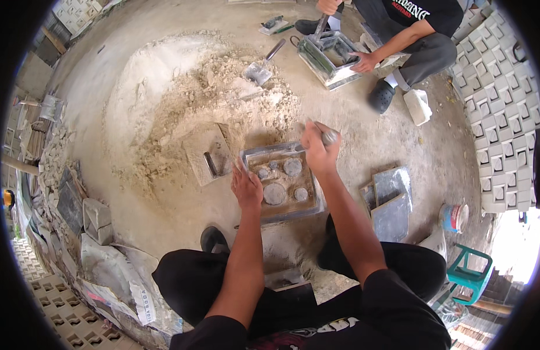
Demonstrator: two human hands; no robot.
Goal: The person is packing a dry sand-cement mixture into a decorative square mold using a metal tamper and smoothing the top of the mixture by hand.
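Before me on the ground lies a rectangular metal mould (275,217) with sandy mix inside. Several round grey discs of different sizes show in it, the largest a disc (274,193) near the front. My left hand (247,185) rests at the mould's left rim, fingers stretched out along it. Over the far right corner, my right hand (320,146) is closed round a tool (330,137) with a thick, rounded grey end. A thin flat part seems to reach left from that fist along the far rim; motion blur hides its exact kind.
A heap of pale sandy powder (159,76) spreads at far left, with a trowel (258,73) on it. A handled board (203,154) lies left of the mould. Across from me, a co-worker's hand (366,62) steadies another mould (334,79). Grey plates (391,216) lie right, near a green stool (471,273).
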